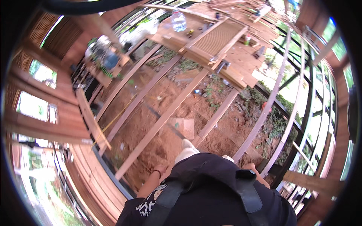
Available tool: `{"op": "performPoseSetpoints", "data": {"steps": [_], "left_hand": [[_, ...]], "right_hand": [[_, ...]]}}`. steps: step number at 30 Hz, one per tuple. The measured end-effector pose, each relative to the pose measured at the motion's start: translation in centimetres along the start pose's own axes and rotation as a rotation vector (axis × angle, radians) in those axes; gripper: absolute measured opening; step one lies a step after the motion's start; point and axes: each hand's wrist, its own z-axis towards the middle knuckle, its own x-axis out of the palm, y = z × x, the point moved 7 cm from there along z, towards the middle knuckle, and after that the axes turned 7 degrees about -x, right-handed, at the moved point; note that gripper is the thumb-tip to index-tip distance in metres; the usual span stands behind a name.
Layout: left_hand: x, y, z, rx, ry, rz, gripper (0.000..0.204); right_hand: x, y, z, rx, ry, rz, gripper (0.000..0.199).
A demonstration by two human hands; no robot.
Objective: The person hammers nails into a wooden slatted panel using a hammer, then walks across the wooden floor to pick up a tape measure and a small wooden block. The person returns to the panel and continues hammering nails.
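My left hand, with a band at the wrist, hangs low beside my body above the bare soil. It is small and blurred, and no object shows in it. On the other side, my right hand is partly covered by my dark shirt, near a wooden joist. How its fingers lie does not show. One light-coloured shoe sticks out in front of me, close to the end of another joist and a flat board piece on the ground.
Joists span open gaps over soil and weeds. Ahead, a slatted wooden panel lies on a boarded platform with a clamp and a clear plastic bottle. A yellow line crosses at left, near laid floorboards. Dark metal framing runs along the right.
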Motion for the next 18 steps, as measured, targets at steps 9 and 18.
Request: {"op": "performPoseSetpoints", "data": {"steps": [9,18], "left_hand": [[-21.7,-31.7,10.7,0.009,-0.297,-0.168,0.010],[-8.5,-36.6,18.9,0.125,-0.096,0.029,0.026]], "right_hand": [[-18.3,17.6,3.5,0.041,-0.548,0.620,0.027],[-10.0,7.0,10.8,0.258,-0.169,0.351,0.024]]}}
